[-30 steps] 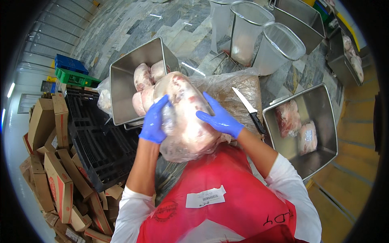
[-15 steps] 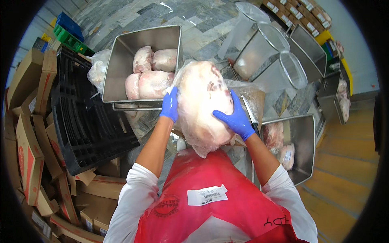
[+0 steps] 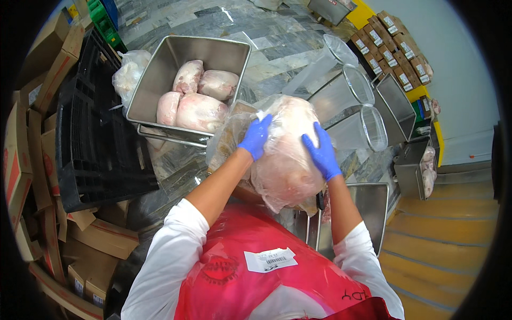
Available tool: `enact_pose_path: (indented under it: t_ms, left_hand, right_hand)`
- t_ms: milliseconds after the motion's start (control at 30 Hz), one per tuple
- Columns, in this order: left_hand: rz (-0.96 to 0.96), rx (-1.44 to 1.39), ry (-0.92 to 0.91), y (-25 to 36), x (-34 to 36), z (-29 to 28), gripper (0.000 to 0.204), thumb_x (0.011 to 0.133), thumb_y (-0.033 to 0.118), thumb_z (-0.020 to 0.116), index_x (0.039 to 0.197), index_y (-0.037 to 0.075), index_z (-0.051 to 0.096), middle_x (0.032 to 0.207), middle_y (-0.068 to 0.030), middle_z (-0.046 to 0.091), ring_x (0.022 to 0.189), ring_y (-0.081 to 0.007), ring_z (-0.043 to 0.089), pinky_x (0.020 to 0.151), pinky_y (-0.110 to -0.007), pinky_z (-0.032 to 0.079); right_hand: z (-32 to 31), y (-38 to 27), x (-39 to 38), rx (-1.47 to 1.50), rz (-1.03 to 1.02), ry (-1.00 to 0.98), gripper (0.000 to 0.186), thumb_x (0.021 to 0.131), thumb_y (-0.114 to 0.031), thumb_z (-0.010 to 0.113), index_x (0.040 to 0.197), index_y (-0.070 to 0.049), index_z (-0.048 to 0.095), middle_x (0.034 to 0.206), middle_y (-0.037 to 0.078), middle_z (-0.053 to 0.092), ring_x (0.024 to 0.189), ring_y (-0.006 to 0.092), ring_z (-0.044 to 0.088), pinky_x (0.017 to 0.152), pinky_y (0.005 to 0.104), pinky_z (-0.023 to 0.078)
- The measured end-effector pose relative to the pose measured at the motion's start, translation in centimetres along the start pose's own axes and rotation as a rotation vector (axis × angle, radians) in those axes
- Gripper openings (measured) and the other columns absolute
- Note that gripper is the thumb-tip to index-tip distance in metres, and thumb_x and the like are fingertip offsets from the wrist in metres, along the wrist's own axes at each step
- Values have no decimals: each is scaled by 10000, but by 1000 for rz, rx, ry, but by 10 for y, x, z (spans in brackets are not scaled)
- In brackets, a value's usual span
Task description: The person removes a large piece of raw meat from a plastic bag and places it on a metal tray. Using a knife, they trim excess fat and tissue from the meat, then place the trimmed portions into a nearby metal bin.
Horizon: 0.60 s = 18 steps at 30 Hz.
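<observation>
A large pale piece of raw meat (image 3: pixel 293 154), loosely wrapped in clear plastic, is held in front of my red apron. My left hand (image 3: pixel 257 137), in a blue glove, grips the plastic and the meat's left side. Against its right side presses my right hand (image 3: pixel 323 153), also gloved in blue, fingers pointing up and away. Below the right wrist a black knife handle (image 3: pixel 320 201) shows; its blade is hidden. Beyond the left hand stands a steel tub (image 3: pixel 152 88) with several pieces of meat (image 3: pixel 201 113) in it.
Another steel tub (image 3: pixel 373 205) is partly behind my right forearm. Clear plastic bags on round frames (image 3: pixel 373 128) stand at the far right, before stacked cartons (image 3: pixel 394 50). At left are a black pallet (image 3: pixel 101 149), cardboard boxes (image 3: pixel 101 234) and a white plastic bag (image 3: pixel 129 74).
The wrapped meat and both hands have shifted right, away from the far steel tub. My left hand sits higher on the wrap. The knife blade has gone from sight. The whole view has turned slightly.
</observation>
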<state>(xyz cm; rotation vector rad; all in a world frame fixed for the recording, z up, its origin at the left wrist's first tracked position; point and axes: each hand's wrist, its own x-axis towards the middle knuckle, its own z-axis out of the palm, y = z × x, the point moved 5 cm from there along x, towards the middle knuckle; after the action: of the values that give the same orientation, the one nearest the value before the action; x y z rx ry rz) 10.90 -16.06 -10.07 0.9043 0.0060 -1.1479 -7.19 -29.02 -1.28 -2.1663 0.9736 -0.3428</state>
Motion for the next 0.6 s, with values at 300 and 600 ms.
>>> enact_pose_path:
  t_ms: [300, 600]
  left_hand:
    - [44, 48, 334, 53, -91, -217, 315, 993, 239, 569, 1219, 28, 630, 1064, -119, 689, 933, -235, 668, 832, -384, 559]
    - [412, 1212, 434, 91, -92, -275, 496, 1034, 324, 519, 1427, 22, 488, 1290, -149, 628, 1170, -236, 603, 999, -375, 473]
  right_hand:
    - [-34, 109, 18, 972, 453, -344, 647, 1009, -430, 546, 1502, -36, 400, 1452, 143, 514, 1260, 241, 551, 1075, 373, 443]
    - [-9, 148, -23, 1300, 622, -294, 650, 1000, -520, 499, 1462, -64, 473, 1411, 115, 572, 1254, 257, 565, 1079, 409, 439]
